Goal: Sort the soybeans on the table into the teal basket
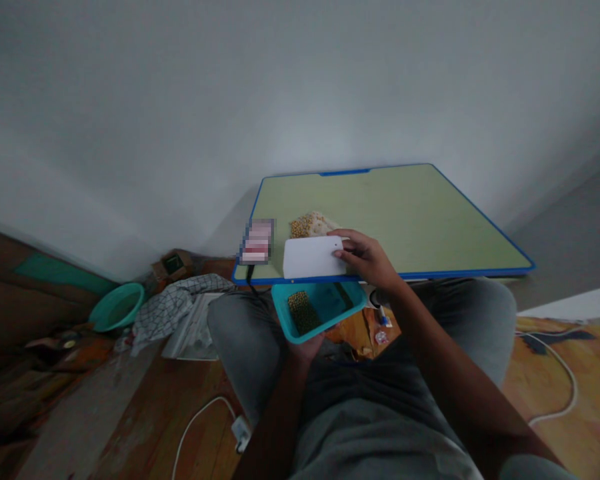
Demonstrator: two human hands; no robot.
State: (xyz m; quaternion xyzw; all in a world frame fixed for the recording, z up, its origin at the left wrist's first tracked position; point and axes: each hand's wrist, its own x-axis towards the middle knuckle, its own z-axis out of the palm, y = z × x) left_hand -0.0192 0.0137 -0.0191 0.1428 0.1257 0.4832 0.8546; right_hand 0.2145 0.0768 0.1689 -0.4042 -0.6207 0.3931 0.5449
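Note:
A thin white card [313, 258] is pinched at its right end by my right hand [364, 255], low over the front edge of the table. Behind the card lies a pile of yellowish beans with a pale powdery heap [315, 223], partly hidden by the card. My left hand [307, 347] grips a turquoise plastic tub [320, 331] from below, just under the table's front edge. Green and tan beans [303, 313] cover the left part of the tub's floor; a smaller dark patch shows at its right side.
The pale green tabletop [405, 213] has a blue rim and stands against a wall. A pixelated flat object [257, 241] lies at its left edge, with a dark strap hanging down. On the floor are a green basin [117, 307], checked cloth [180, 303] and white cables [570, 380].

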